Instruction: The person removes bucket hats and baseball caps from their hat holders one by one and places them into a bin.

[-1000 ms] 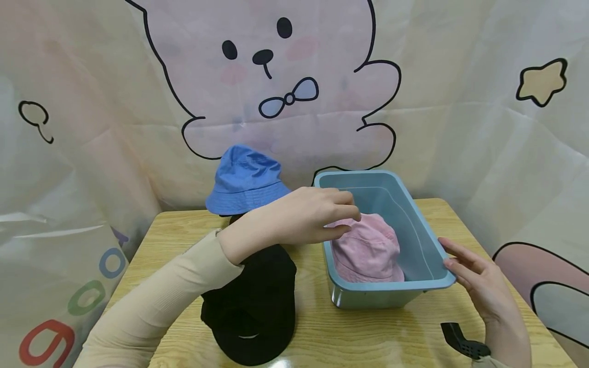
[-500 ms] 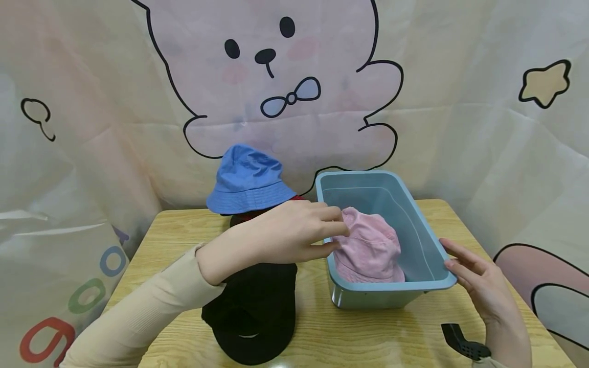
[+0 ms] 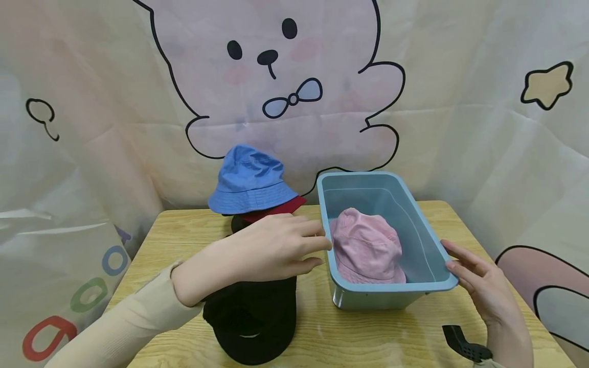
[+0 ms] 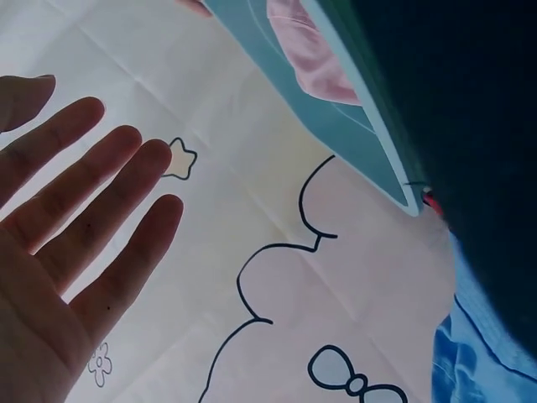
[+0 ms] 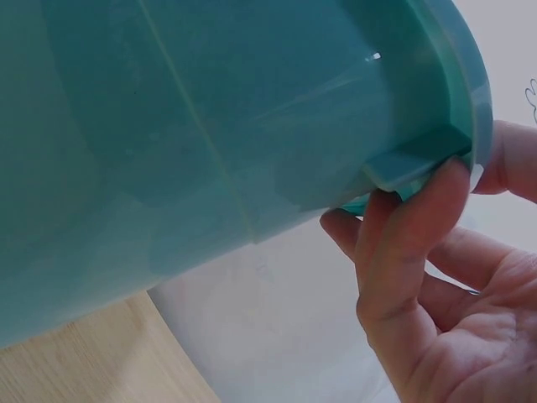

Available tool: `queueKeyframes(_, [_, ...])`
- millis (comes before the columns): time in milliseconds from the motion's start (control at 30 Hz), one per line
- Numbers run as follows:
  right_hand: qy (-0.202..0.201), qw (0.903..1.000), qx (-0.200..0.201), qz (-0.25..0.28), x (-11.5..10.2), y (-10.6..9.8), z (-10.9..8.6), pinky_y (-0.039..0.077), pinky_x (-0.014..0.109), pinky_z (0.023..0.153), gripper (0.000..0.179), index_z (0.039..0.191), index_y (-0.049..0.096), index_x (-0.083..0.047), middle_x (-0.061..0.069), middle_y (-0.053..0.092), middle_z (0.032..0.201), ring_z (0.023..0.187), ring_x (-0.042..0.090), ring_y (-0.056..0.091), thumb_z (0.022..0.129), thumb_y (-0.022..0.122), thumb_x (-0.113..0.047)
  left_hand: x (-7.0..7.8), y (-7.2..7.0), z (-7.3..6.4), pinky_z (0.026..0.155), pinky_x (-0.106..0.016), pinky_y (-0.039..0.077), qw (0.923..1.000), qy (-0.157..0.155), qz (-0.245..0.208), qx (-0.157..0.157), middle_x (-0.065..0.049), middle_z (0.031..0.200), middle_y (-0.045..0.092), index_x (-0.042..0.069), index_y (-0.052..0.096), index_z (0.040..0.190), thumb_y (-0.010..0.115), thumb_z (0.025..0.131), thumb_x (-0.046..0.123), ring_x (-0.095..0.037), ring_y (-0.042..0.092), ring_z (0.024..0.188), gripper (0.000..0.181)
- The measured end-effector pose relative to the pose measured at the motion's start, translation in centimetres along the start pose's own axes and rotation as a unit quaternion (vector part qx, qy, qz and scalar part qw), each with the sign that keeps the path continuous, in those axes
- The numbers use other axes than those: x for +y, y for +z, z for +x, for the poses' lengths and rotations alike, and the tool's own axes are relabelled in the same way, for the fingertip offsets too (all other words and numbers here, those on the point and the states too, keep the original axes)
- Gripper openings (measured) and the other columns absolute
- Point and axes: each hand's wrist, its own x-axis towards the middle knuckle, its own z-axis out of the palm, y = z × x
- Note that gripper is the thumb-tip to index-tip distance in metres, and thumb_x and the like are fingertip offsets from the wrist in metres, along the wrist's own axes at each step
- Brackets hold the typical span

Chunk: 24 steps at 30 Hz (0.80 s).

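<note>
A pink bucket hat [image 3: 365, 245] lies inside the blue plastic bin [image 3: 386, 286], towards its near left. My left hand [image 3: 276, 248] hovers just left of the bin, above the black cap [image 3: 257, 319]; its fingers hold nothing. In the left wrist view the fingers of that left hand [image 4: 92, 218] are spread and fairly straight. My right hand [image 3: 483, 281] pinches the bin's near right rim between thumb and fingers, and the right wrist view shows this right hand [image 5: 428, 260] with fingertips under the lip.
A blue bucket hat [image 3: 248, 181] sits on a dark red hat [image 3: 285, 205] at the table's back left, with a dark hat partly hidden below. The wooden table [image 3: 331, 337] ends at a printed cloth backdrop [image 3: 442, 133].
My left hand has drawn back left and slightly down, away from the pink bucket hat and off the bin, uncovering more of the red hat. The right hand stays at the bin's rim.
</note>
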Motion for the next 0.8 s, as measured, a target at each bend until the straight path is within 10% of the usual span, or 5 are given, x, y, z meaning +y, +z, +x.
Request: queueKeyframes(800, [-0.008,1.0,0.002,0.003,0.1,0.1,0.1,0.052,0.015,0.078,0.048,0.141,0.049,-0.011,-0.012,0.067,0.113,0.095,0.001,0.065,0.096,0.048,0.006,1.3,0.7,-5.4,0.081,-0.024,0.051,0.9971,-0.059,0.009,0.047,0.007,0.108,0.064,0.02,0.066,0.111,0.066,0.089,0.026,-0.008,0.061,0.091,0.022])
